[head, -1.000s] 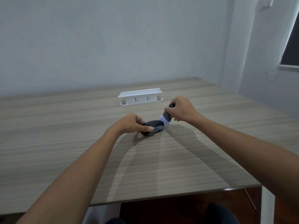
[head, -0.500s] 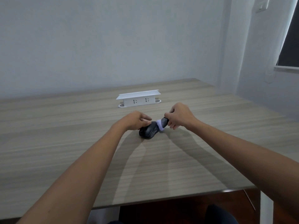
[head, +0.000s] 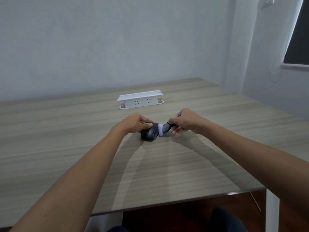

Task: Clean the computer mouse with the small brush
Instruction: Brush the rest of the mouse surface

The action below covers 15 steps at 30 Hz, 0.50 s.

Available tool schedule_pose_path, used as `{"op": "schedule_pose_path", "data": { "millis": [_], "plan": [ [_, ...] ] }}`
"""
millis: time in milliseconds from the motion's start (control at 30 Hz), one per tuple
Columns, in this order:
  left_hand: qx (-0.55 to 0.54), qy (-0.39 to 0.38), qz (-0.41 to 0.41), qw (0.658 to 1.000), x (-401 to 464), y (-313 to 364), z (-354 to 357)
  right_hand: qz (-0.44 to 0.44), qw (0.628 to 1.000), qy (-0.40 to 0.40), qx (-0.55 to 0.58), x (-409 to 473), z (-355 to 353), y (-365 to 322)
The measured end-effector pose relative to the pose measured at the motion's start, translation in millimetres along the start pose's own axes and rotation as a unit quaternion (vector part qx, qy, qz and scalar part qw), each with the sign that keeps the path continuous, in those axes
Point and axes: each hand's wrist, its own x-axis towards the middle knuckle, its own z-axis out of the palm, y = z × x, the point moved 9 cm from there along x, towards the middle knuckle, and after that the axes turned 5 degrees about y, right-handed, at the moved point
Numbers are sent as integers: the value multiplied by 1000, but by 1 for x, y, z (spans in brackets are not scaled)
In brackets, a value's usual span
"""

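The left hand (head: 135, 123) pins the mouse (head: 150, 133); the right hand (head: 184, 122) grips the brush (head: 164, 128), bristles touching the mouse's three-o'clock flank.

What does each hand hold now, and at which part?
The right hand grips the small brush by its dark handle. The left hand steadies the computer mouse from above, at its far end.

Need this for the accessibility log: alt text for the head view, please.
A person's left hand steadies a black computer mouse on a wood-grain table while the right hand holds a small brush, its pale bristles against the mouse's right side. A white power strip stands behind them, before a plain wall.
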Motion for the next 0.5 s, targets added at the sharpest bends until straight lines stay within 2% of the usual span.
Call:
{"op": "schedule_pose_path", "data": {
  "millis": [67,133,267,333,500],
  "plan": [
    [-9,1,-2,1000,0,-1,0,-16,999,31,-10,2,-4,-4],
    [-19,-2,2,1000,1,0,0,-27,999,24,-30,1,0,-5],
    [-19,0,1,1000,2,0,-1,32,997,-77,4,-13,18,-1],
    [-22,1,1,1000,3,0,-1,48,994,-98,13,-15,22,-2],
    [-17,11,-8,1000,5,-3,-1,34,999,3,31,4,5,-9]
  ]
}}
